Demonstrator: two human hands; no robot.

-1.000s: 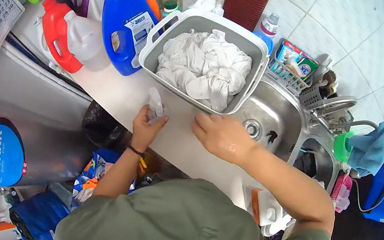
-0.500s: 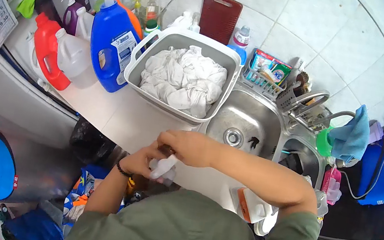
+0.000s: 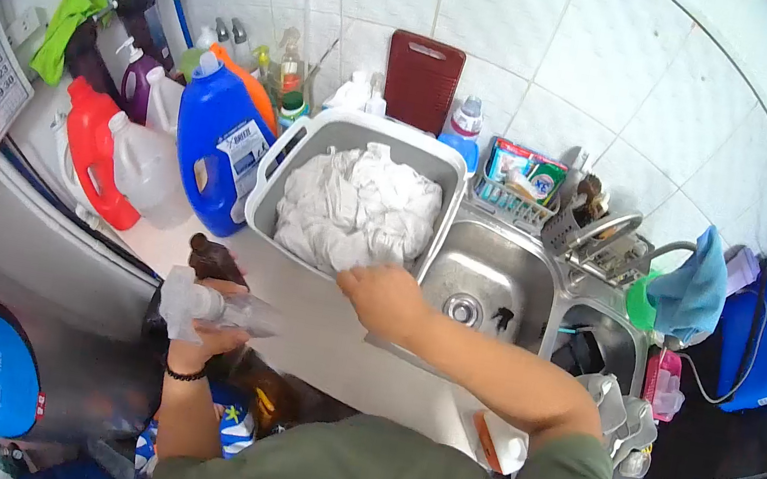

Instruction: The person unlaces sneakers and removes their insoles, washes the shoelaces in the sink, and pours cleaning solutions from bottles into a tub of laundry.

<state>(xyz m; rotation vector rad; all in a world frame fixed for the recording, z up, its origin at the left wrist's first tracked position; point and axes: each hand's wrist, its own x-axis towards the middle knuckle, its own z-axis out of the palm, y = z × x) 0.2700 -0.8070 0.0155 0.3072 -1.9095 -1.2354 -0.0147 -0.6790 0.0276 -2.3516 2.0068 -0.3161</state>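
My left hand (image 3: 217,339) is closed around a clear plastic bottle (image 3: 251,317) with a translucent spray-type head, tilted sideways over the counter's front edge. Right by its fingertips is a dark brown bottle (image 3: 212,258); whether the same hand grips it is hidden. My right hand (image 3: 385,303) is at the front rim of a grey-and-white laundry basin (image 3: 275,206), fingers curled together. What they pinch, if anything, cannot be made out. Crumpled white cloth (image 3: 359,205) fills the basin.
Behind the left hand stand a blue detergent jug (image 3: 206,149), a red jug (image 3: 99,151) and a clear jug (image 3: 147,169). A steel sink (image 3: 488,282) lies right of the basin. An orange-and-white container (image 3: 501,444) sits by my right elbow.
The hands were together over the counter's front edge and are now apart. The left has moved left with the clear bottle; the right is at the basin's rim. The brown bottle shows more plainly.
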